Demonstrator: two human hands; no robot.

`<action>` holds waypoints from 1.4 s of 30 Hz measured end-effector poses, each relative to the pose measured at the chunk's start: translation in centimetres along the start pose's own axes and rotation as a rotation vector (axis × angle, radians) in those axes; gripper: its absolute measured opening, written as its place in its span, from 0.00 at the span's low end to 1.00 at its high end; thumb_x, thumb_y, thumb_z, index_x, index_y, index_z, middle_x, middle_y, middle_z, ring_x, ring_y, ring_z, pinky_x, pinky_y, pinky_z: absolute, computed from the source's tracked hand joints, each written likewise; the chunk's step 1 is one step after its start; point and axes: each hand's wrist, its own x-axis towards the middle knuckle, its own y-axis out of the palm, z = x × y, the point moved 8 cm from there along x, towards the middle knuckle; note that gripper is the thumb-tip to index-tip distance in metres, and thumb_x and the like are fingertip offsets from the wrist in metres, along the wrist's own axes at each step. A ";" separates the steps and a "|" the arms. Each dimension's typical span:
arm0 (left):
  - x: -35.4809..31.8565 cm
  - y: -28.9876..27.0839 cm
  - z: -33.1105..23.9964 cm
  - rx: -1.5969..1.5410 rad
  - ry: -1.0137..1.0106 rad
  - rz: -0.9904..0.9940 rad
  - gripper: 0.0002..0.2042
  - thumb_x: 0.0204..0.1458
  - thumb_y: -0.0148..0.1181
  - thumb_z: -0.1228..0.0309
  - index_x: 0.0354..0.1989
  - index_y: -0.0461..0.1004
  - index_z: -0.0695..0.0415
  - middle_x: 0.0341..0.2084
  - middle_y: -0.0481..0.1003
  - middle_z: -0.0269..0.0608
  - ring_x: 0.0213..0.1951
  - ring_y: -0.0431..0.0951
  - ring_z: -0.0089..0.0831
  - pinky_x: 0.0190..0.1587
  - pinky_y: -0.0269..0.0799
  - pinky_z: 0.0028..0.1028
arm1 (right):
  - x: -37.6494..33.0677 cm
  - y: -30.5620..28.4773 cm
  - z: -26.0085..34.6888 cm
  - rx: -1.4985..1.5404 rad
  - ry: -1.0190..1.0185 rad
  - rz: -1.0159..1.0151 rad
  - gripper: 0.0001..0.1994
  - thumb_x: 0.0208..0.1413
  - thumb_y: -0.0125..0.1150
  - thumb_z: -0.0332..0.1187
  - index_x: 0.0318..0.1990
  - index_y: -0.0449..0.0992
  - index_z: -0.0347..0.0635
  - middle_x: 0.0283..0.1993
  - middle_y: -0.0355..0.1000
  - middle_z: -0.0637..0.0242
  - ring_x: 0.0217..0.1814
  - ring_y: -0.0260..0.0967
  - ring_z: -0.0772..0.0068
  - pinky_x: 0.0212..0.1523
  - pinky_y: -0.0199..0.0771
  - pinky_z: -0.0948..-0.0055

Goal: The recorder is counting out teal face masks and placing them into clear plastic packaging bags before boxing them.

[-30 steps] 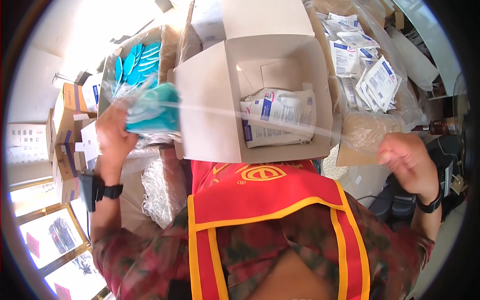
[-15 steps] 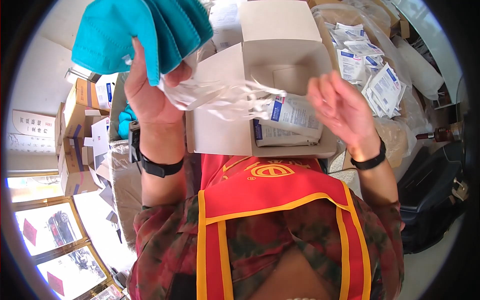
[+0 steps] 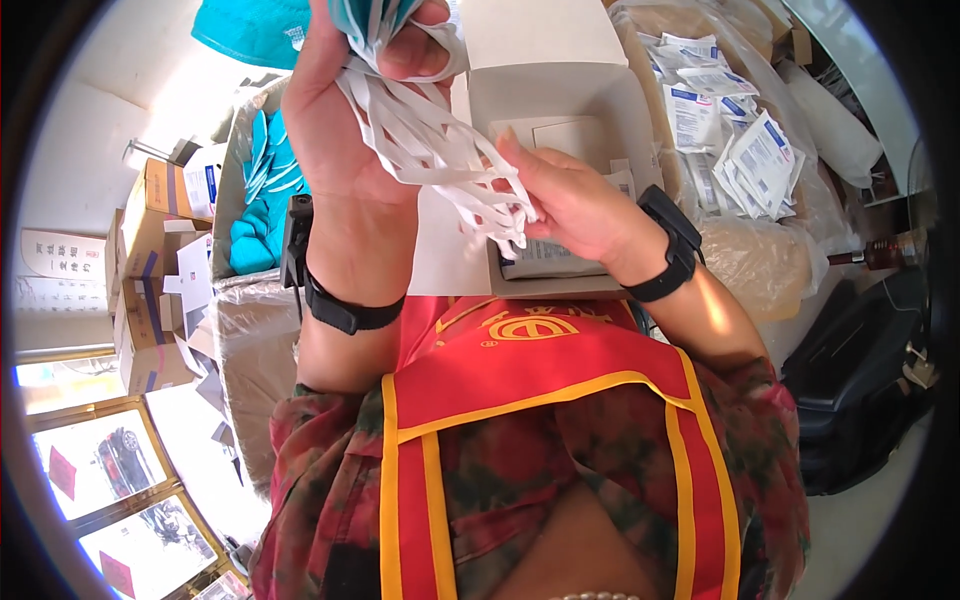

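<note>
Cardboard box (image 3: 635, 110), left edge: left hand (image 3: 335, 130) closed round teal face masks (image 3: 250, 30), right hand (image 3: 582, 205) half-curled at white elastic straps (image 3: 440, 140), hold unclear; tension evenly.

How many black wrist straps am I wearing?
2. One black wrist strap circles the wrist of your left hand, which holds teal masks. The other circles the wrist of your right hand, at the masks' white ear loops.
</note>
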 end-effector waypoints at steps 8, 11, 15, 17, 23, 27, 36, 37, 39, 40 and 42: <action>0.4 -2.2 -0.5 0.044 0.024 0.032 0.18 0.60 0.42 0.68 0.50 0.67 0.71 0.33 0.73 0.55 0.28 0.73 0.31 0.35 0.71 0.27 | -2.3 1.2 0.2 -0.019 -0.026 0.211 0.18 0.65 0.49 0.47 0.43 0.73 0.39 0.26 0.66 0.75 0.24 0.53 0.90 0.23 0.51 0.86; 0.2 -2.5 -0.7 0.073 0.097 -0.108 0.16 0.59 0.45 0.69 0.46 0.70 0.71 0.32 0.75 0.61 0.22 0.76 0.30 0.29 0.75 0.25 | -2.5 1.2 0.2 0.042 0.012 0.144 0.15 0.63 0.55 0.44 0.40 0.75 0.40 0.29 0.70 0.73 0.24 0.53 0.91 0.22 0.50 0.87; 0.2 -2.3 -1.1 0.048 -0.131 0.137 0.20 0.61 0.38 0.67 0.52 0.66 0.72 0.32 0.71 0.53 0.33 0.71 0.30 0.37 0.66 0.25 | -2.9 0.9 0.2 -0.004 0.073 0.176 0.12 0.63 0.55 0.40 0.42 0.76 0.41 0.29 0.73 0.73 0.22 0.53 0.92 0.21 0.51 0.88; 0.0 -3.0 -1.2 0.073 -0.107 0.118 0.20 0.61 0.38 0.67 0.52 0.66 0.72 0.33 0.71 0.55 0.32 0.71 0.29 0.37 0.66 0.26 | -2.8 1.1 0.3 -0.059 0.081 0.180 0.11 0.63 0.55 0.39 0.43 0.76 0.42 0.29 0.74 0.74 0.21 0.53 0.92 0.20 0.51 0.87; 0.2 -3.4 -1.1 0.075 -0.067 0.077 0.20 0.62 0.38 0.67 0.52 0.67 0.72 0.38 0.72 0.64 0.24 0.71 0.29 0.35 0.69 0.26 | -2.5 1.7 0.6 -0.467 0.030 0.190 0.12 0.64 0.50 0.35 0.46 0.75 0.39 0.32 0.74 0.71 0.23 0.60 0.90 0.21 0.57 0.87; -0.1 -3.6 -1.0 0.124 -0.090 0.045 0.20 0.63 0.39 0.64 0.50 0.68 0.71 0.37 0.72 0.64 0.23 0.71 0.28 0.33 0.69 0.24 | -2.3 -0.6 1.9 -0.616 -0.166 -0.040 0.11 0.63 0.50 0.36 0.42 0.71 0.36 0.29 0.74 0.69 0.26 0.66 0.79 0.30 0.67 0.76; -0.5 -4.6 -0.6 0.266 -0.082 -0.062 0.22 0.64 0.44 0.60 0.44 0.70 0.73 0.32 0.75 0.63 0.20 0.71 0.26 0.29 0.68 0.21 | -2.9 -1.1 2.8 -0.728 -0.199 -0.036 0.11 0.62 0.51 0.35 0.44 0.70 0.36 0.34 0.74 0.61 0.35 0.71 0.68 0.38 0.69 0.71; -0.5 -4.8 -0.6 0.274 -0.083 -0.078 0.22 0.63 0.45 0.60 0.44 0.70 0.73 0.32 0.76 0.62 0.20 0.71 0.26 0.28 0.68 0.21 | -3.0 -1.5 3.3 -0.782 -0.262 -0.117 0.11 0.62 0.52 0.36 0.44 0.70 0.36 0.34 0.74 0.59 0.36 0.72 0.65 0.38 0.69 0.70; -0.4 -5.1 -0.6 0.274 -0.069 -0.083 0.22 0.63 0.45 0.60 0.44 0.70 0.73 0.32 0.76 0.63 0.20 0.71 0.27 0.28 0.68 0.21 | -3.1 -1.7 4.0 -0.835 -0.392 -0.177 0.11 0.61 0.53 0.36 0.44 0.70 0.36 0.33 0.73 0.57 0.36 0.72 0.61 0.38 0.69 0.68; -0.3 -5.2 -0.6 0.274 -0.057 -0.087 0.21 0.63 0.46 0.60 0.44 0.70 0.72 0.32 0.76 0.63 0.20 0.71 0.27 0.28 0.68 0.22 | -3.5 -1.7 5.0 -0.886 -0.523 -0.239 0.12 0.61 0.53 0.36 0.45 0.70 0.37 0.33 0.73 0.55 0.36 0.72 0.57 0.38 0.69 0.66; -0.5 -5.8 -0.6 0.258 -0.054 -0.131 0.21 0.63 0.46 0.60 0.44 0.71 0.72 0.32 0.76 0.63 0.20 0.71 0.27 0.28 0.68 0.22 | -3.2 -2.1 5.1 -0.961 -0.426 -0.220 0.11 0.61 0.54 0.36 0.44 0.71 0.37 0.33 0.72 0.54 0.36 0.71 0.55 0.37 0.68 0.65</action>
